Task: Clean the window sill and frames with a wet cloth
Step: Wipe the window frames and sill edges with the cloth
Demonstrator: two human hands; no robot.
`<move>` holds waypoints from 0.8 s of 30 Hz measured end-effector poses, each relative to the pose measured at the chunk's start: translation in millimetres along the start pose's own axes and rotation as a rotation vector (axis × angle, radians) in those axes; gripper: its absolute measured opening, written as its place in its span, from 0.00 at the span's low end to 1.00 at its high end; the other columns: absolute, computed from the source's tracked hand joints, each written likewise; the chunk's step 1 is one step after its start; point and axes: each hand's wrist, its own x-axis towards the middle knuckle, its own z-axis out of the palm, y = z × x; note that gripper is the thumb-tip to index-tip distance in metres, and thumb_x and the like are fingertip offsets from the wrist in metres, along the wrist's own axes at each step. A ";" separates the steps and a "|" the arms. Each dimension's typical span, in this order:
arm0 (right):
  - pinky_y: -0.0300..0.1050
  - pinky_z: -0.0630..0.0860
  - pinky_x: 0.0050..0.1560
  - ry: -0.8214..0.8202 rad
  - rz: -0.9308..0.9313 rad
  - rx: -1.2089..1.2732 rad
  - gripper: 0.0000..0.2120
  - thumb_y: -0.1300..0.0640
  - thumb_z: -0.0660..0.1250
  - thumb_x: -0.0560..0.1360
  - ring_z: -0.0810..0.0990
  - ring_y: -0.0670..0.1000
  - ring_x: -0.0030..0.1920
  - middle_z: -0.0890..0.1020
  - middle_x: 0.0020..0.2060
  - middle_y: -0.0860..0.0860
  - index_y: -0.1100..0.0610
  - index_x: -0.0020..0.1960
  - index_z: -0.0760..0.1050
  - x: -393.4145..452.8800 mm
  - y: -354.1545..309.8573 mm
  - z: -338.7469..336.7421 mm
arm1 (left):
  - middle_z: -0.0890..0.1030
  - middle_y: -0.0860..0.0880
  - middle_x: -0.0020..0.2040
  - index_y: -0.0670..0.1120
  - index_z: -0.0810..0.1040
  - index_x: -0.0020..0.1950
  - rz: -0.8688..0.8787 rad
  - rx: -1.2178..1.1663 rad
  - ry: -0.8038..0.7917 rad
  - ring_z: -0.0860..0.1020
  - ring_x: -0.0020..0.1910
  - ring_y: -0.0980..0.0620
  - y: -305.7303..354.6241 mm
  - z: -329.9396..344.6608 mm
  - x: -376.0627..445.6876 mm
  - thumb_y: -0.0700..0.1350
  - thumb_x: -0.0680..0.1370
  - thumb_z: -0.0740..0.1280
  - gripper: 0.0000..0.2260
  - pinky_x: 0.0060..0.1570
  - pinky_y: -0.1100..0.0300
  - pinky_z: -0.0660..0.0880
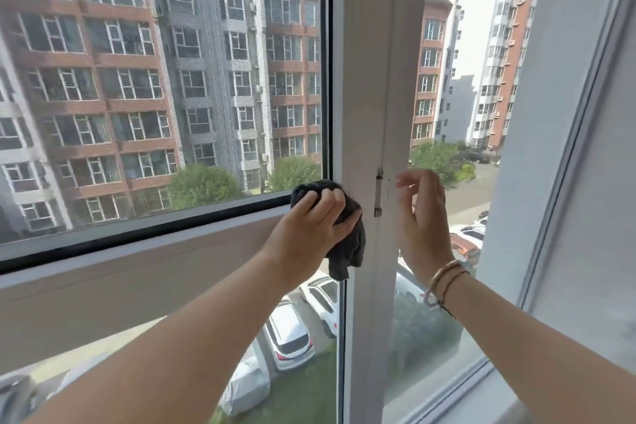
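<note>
A dark grey cloth [351, 244] is bunched against the white upright window frame [375, 79], at the height of the horizontal crossbar [137, 272]. My left hand [309, 224] grips the cloth and presses it onto the frame's left face. A tail of cloth hangs below my palm. My right hand [421, 217] is raised just right of the upright, fingers loosely curled, holding nothing, close to a small metal hinge [378, 193]. Cord bracelets circle my right wrist.
A screened pane [155, 79] fills the upper left. The lower glass [292, 337] looks down on parked cars. The opened sash frame [568, 148] slants at the right, and the sill's edge [464, 399] runs along the bottom right.
</note>
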 end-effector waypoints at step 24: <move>0.49 0.73 0.52 0.040 -0.119 0.223 0.09 0.62 0.53 0.74 0.74 0.50 0.48 0.75 0.45 0.51 0.57 0.51 0.69 88.7 29.7 -22.5 | 0.68 0.47 0.61 0.52 0.67 0.72 -0.179 0.034 0.245 0.67 0.55 0.43 25.1 16.5 39.2 0.44 0.73 0.64 0.27 0.55 0.53 0.63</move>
